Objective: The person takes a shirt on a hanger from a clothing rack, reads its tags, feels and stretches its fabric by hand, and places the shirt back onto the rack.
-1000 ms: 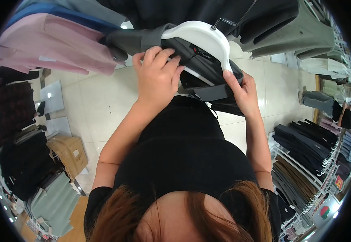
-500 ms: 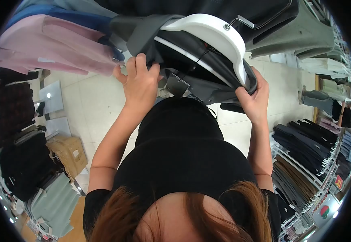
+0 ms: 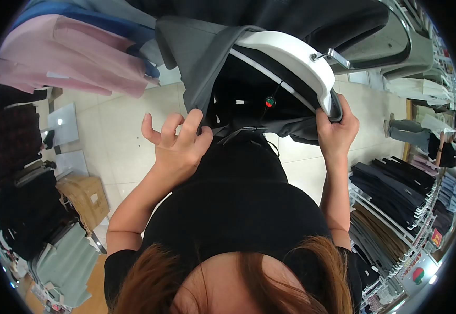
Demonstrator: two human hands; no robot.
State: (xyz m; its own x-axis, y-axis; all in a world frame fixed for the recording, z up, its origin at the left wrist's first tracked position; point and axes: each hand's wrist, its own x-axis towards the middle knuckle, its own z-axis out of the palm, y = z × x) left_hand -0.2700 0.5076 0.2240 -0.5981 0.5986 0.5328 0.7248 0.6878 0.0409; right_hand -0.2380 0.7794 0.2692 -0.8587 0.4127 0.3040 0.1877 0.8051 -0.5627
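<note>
A dark grey garment (image 3: 199, 49) is draped over a white hanger (image 3: 290, 49) with a metal hook. My left hand (image 3: 178, 144) pinches the garment's near edge between thumb and index finger, its other fingers curled and apart. At the hanger's right end, my right hand (image 3: 338, 128) grips the grey fabric, thumb on top and fingers wrapped behind. Between my hands the garment gapes, showing a dark inside. A small red and green round tag (image 3: 270, 102) dangles there on a black string.
Pink (image 3: 65, 55) and blue clothes hang at the upper left. A cardboard box (image 3: 84, 201) stands on the tiled floor to the left, near dark and pale green garments. Racks of trousers (image 3: 390, 191) line the right side. Another person (image 3: 421, 136) stands farther right.
My left hand has lowered toward my body, pulling the garment's near edge down and opening it wider. The hanger and my right hand have shifted slightly right and down.
</note>
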